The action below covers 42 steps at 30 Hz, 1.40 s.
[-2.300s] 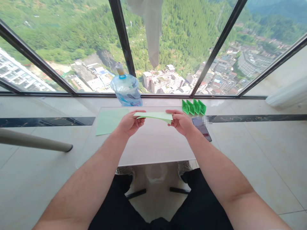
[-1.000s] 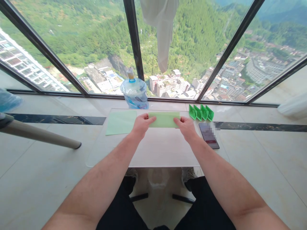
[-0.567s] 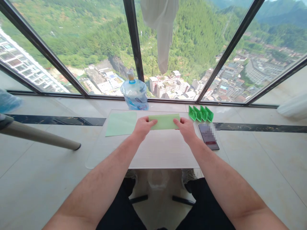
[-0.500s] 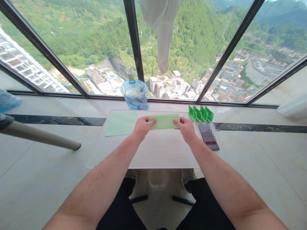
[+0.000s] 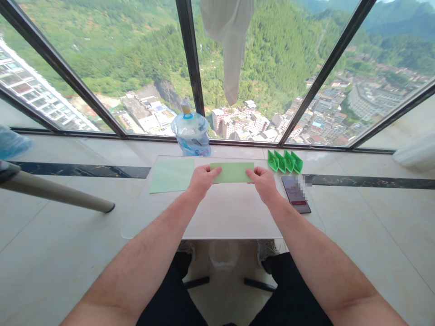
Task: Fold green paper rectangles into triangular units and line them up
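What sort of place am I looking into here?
Probably an upper-floor room or enclosed balcony, maybe in a home: window frames overlook buildings below, the floor is tiled, and a water bottle stands by the glass.

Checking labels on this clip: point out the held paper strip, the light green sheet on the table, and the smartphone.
Paper strip (image 5: 233,173): head view, middle of its upper face.
Light green sheet (image 5: 171,175): head view, middle of its face.
Smartphone (image 5: 295,194): head view, on its screen.
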Each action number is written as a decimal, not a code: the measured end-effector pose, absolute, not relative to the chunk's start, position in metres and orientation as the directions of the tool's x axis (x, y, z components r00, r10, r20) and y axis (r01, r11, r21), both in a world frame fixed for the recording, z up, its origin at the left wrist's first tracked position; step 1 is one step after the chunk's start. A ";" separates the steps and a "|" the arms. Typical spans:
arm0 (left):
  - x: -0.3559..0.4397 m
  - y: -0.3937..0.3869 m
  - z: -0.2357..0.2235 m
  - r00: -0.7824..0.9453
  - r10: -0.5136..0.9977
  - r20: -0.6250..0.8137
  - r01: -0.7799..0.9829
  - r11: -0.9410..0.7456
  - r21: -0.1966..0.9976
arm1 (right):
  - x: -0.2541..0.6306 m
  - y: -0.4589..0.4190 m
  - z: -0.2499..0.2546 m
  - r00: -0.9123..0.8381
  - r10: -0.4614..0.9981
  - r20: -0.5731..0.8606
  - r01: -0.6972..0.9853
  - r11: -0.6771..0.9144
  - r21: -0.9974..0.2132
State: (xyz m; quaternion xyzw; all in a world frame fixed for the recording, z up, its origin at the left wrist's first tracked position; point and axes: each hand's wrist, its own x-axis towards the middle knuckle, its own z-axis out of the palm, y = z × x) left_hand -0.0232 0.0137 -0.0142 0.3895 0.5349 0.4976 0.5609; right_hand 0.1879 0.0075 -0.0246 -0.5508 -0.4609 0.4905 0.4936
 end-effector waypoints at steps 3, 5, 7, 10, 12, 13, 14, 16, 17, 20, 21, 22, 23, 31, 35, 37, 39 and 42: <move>-0.023 0.013 -0.013 -0.067 0.974 -0.218 -0.143 0.207 0.968 | 0.188 0.008 -0.026 0.092 0.993 -0.080 0.022 -0.082 -0.996; -0.023 0.013 -0.012 -0.065 0.973 -0.222 -0.152 0.210 0.966 | 0.188 0.009 -0.027 0.088 0.993 -0.077 0.019 -0.079 -0.997; -0.023 0.014 -0.012 -0.067 0.973 -0.223 -0.155 0.211 0.965 | 0.188 0.009 -0.028 0.088 0.993 -0.076 0.017 -0.078 -0.997; -0.024 0.014 -0.013 -0.073 0.972 -0.222 -0.139 0.210 0.968 | 0.188 0.009 -0.028 0.089 0.993 -0.077 0.022 -0.079 -0.997; -0.024 0.014 -0.014 -0.074 0.972 -0.222 -0.133 0.211 0.969 | 0.188 0.009 -0.028 0.089 0.993 -0.078 0.026 -0.081 -0.996; -0.024 0.014 -0.015 -0.074 0.973 -0.221 -0.133 0.210 0.969 | 0.188 0.009 -0.028 0.090 0.993 -0.079 0.025 -0.081 -0.996; -0.024 0.014 -0.015 -0.073 0.973 -0.219 -0.135 0.208 0.969 | 0.188 0.009 -0.028 0.091 0.993 -0.079 0.022 -0.081 -0.996; -0.024 0.015 -0.016 -0.072 0.974 -0.215 -0.139 0.203 0.969 | 0.188 0.009 -0.028 0.089 0.993 -0.080 0.008 -0.081 -0.997; -0.024 0.015 -0.016 -0.071 0.974 -0.214 -0.140 0.202 0.969 | 0.188 0.009 -0.028 0.087 0.993 -0.079 0.002 -0.079 -0.997; -0.025 0.015 -0.016 -0.068 0.974 -0.215 -0.140 0.204 0.969 | 0.188 0.008 -0.028 0.086 0.993 -0.076 -0.007 -0.076 -0.997; -0.025 0.015 -0.015 -0.066 0.974 -0.216 -0.140 0.205 0.969 | 0.188 0.008 -0.027 0.086 0.993 -0.077 -0.008 -0.076 -0.997; -0.025 0.015 -0.015 -0.064 0.974 -0.217 -0.139 0.207 0.968 | 0.188 0.008 -0.027 0.085 0.993 -0.078 -0.008 -0.077 -0.997; -0.025 0.015 -0.015 -0.062 0.974 -0.219 -0.137 0.209 0.968 | 0.188 0.008 -0.027 0.083 0.993 -0.079 -0.009 -0.079 -0.997; -0.025 0.014 -0.015 -0.065 0.973 -0.220 -0.139 0.210 0.968 | 0.188 0.009 -0.030 0.081 0.993 -0.082 -0.007 -0.081 -0.997; -0.025 0.014 -0.014 -0.069 0.973 -0.222 -0.142 0.210 0.967 | 0.188 0.009 -0.030 0.085 0.992 -0.088 -0.020 -0.086 -0.996; -0.024 0.014 -0.014 -0.071 0.972 -0.222 -0.142 0.211 0.967 | 0.188 0.009 -0.029 0.087 0.992 -0.088 -0.024 -0.086 -0.996; -0.024 0.014 -0.014 -0.075 0.972 -0.223 -0.137 0.212 0.968 | 0.187 0.009 -0.029 0.087 0.992 -0.088 -0.025 -0.086 -0.996; -0.025 0.014 -0.014 -0.074 0.972 -0.225 -0.136 0.214 0.967 | 0.187 0.009 -0.028 0.092 0.992 -0.087 -0.026 -0.085 -0.996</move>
